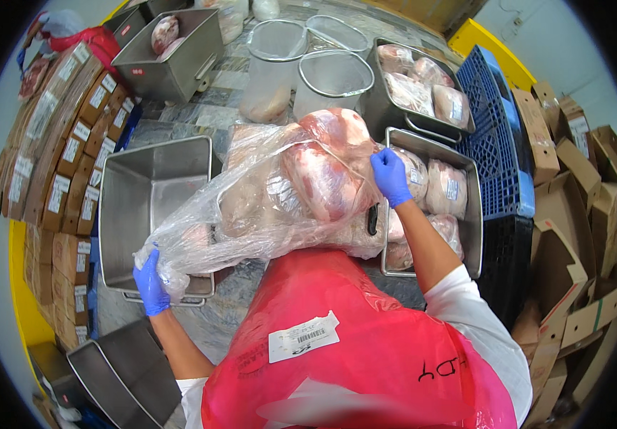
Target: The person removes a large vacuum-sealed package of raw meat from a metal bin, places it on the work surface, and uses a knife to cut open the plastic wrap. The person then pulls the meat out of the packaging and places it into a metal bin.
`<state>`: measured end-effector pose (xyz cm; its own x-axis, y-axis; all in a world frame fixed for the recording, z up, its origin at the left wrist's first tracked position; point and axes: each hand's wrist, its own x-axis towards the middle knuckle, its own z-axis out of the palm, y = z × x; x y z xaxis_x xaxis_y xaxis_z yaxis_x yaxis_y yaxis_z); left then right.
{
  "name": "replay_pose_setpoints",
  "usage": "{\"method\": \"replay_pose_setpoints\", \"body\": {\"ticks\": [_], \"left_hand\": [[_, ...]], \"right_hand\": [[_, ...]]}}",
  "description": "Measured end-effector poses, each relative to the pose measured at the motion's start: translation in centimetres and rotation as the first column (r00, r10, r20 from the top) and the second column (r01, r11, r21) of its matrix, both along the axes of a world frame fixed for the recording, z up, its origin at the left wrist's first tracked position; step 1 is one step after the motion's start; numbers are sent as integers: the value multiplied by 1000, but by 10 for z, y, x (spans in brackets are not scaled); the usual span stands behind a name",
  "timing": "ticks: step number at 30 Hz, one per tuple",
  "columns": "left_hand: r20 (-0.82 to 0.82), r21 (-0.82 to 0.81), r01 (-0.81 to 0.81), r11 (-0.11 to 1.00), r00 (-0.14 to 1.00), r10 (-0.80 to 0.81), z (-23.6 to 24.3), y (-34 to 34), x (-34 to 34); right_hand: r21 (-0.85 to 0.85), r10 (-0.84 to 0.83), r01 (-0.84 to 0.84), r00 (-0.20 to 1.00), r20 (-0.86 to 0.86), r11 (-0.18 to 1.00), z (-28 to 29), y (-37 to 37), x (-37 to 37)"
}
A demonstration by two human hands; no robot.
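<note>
Large pieces of raw meat (327,175) lie in front of me at mid-height, with a clear plastic bag (194,207) stretched from them toward the left. My left hand (152,286), in a blue glove, is closed on the bunched end of that bag, over the near rim of an open metal tub (147,171). At the meat's right side my right hand (391,177), also blue-gloved, is closed on the bag's edge; its fingertips are partly hidden. Beneath the bag, cardboard (245,146) partly shows. A black handle-like piece (372,219) sits near the meat's lower right.
Wrapped meat fills a metal tub (474,214) on my right and another tub (380,107) behind it. Bag-lined hoops (337,75) stand ahead. Stacked boxes (55,193) line the left; a blue plastic pallet (494,143) and empty cardboard boxes (580,214) stand right.
</note>
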<state>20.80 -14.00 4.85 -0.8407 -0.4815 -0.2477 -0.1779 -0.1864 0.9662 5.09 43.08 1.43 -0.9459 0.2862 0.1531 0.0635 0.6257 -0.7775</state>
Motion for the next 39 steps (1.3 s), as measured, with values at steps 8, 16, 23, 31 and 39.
{"method": "replay_pose_setpoints", "body": {"ticks": [8, 16, 23, 31, 39], "left_hand": [[-20, -89, -72, 993, 997, 71, 5, -13, 12], [-47, -620, -3, 785, 998, -34, 22, 17, -28], [-80, -560, 430, 708, 823, -563, 2, 130, -116], [53, -920, 318, 229, 679, -732, -46, 296, -204], [223, -944, 329, -30, 567, -793, -33, 337, -234]], "right_hand": [[-631, -73, 103, 995, 74, 769, 40, -24, -103], [-33, 289, -307, 923, -254, 951, 25, -20, -104], [756, 515, -336, 857, -3, 563, 17, -35, -45], [459, 479, -432, 878, 16, 777, 38, -37, -39], [408, 478, -381, 862, -166, 830, 31, -50, -47]]}}
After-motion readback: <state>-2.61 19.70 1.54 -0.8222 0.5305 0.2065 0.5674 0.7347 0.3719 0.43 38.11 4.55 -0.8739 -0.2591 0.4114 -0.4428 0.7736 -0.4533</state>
